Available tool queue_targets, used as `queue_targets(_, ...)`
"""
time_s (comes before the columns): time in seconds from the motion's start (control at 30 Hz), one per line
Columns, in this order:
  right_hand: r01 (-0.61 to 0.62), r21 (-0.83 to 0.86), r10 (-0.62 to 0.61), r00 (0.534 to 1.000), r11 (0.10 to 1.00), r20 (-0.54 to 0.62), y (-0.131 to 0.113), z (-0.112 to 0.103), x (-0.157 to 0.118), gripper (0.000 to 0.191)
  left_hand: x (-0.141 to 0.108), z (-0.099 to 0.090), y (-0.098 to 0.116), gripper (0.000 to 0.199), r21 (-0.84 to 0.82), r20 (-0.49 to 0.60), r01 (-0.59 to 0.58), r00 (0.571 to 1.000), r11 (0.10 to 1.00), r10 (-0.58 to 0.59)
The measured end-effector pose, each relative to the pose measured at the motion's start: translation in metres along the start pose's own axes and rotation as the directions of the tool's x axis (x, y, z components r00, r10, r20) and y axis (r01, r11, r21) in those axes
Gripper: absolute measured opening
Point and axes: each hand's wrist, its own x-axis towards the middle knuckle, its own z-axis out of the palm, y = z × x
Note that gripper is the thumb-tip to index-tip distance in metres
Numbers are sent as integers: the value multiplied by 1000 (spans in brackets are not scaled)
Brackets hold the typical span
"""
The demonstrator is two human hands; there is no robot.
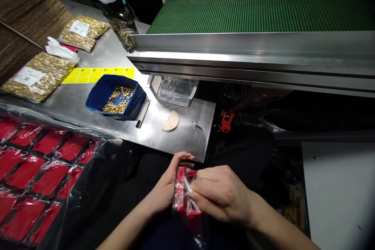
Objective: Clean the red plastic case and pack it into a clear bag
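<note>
A red part (181,193) wrapped in clear plastic is held above the lap, just off the front edge of the metal table. My left hand (168,181) grips it from the left, with fingers curving round its far side. My right hand (224,195) pinches the gathered plastic wrap at the part's right side, fingers closed. Behind them on the metal table (149,136) lie a round pale disc (171,121) with a notch and a small metal clip (197,126). A blue bin (137,103) holds small gold pieces (118,100).
A green conveyor (249,11) with a metal rail crosses the back. Red parts in plastic (48,140) fill a tray at left. Bags of gold pieces (55,72), a dark bottle (117,11), a clear bin (175,90) and a marker (143,113) are on the table.
</note>
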Motion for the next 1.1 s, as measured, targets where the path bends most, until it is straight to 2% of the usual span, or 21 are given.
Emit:
queue_targets(0.03, -49, 81, 53, 998, 996, -44, 0, 3, 0, 30, -3, 1, -3, 34, -34, -73, -94, 993, 995, 91)
queue_targets(0.1, -176, 238, 211, 969, 955, -130, -2, 9, 0, 32, -12, 3, -5, 30, -88, -148, -189, 973, 978, 175)
queue_targets(0.13, -244, 298, 302, 938, 923, -168, -3, 12, 1, 32, -16, 4, -4, 42, -88, -139, -200, 973, 976, 187)
queue_targets(0.2, -369, 344, 454, 866, 863, -209, -3, 18, 3, 34, -25, 2, 1, 78, -6, -36, -197, 980, 980, 197)
queue_targets(0.27, -488, 268, 545, 810, 831, -215, -1, 21, 4, 35, -31, -1, 8, 120, 130, 101, -204, 976, 970, 192)
queue_targets(0.3, -542, 191, 573, 792, 818, -209, 1, 22, 5, 35, -34, -2, 12, 135, 207, 153, -197, 974, 958, 167)
queue_targets(0.37, -613, -2, 603, 777, 790, -180, 7, 23, 5, 33, -36, -5, 17, 144, 323, 192, -121, 980, 939, 61)
queue_targets(0.43, -628, -187, 612, 778, 755, -144, 12, 25, 4, 29, -37, -6, 19, 134, 386, 162, -16, 985, 922, -50)
queue_targets(0.47, -617, -264, 612, 783, 741, -113, 14, 26, 3, 27, -37, -6, 19, 125, 405, 134, 7, 989, 914, -67)
queue_targets(0.57, -547, -420, 607, 795, 724, 12, 18, 31, 0, 28, -35, -5, 17, 93, 470, 69, -72, 997, 880, 45)
queue_targets(0.67, -452, -478, 582, 796, 753, 164, 18, 35, -4, 29, -30, -7, 15, 66, 618, -11, -88, 993, 781, 120)
queue_targets(0.73, -390, -486, 548, 802, 782, 236, 16, 36, -9, 31, -26, -10, 15, 58, 717, -95, -67, 977, 694, 192)
queue_targets(0.8, -348, -471, 513, 810, 810, 284, 11, 36, -13, 33, -21, -15, 15, 60, 749, -127, -92, 952, 656, 279)
queue_targets(0.87, -337, -432, 491, 811, 836, 317, 5, 37, -16, 33, -17, -17, 14, 66, 660, -78, -174, 952, 731, 297)
queue_targets(0.97, -335, -385, 471, 812, 860, 346, -3, 43, -17, 30, -14, -11, 11, 78, 382, 37, -236, 970, 894, 240)
queue_targets(1.03, -306, -387, 449, 816, 870, 364, -5, 50, -17, 25, -11, -3, 9, 72, 301, 32, -171, 985, 938, 169)
queue_targets(1.1, -255, -425, 421, 832, 869, 362, -4, 56, -18, 17, -7, 3, 8, 53, 258, -59, -48, 996, 965, 65)
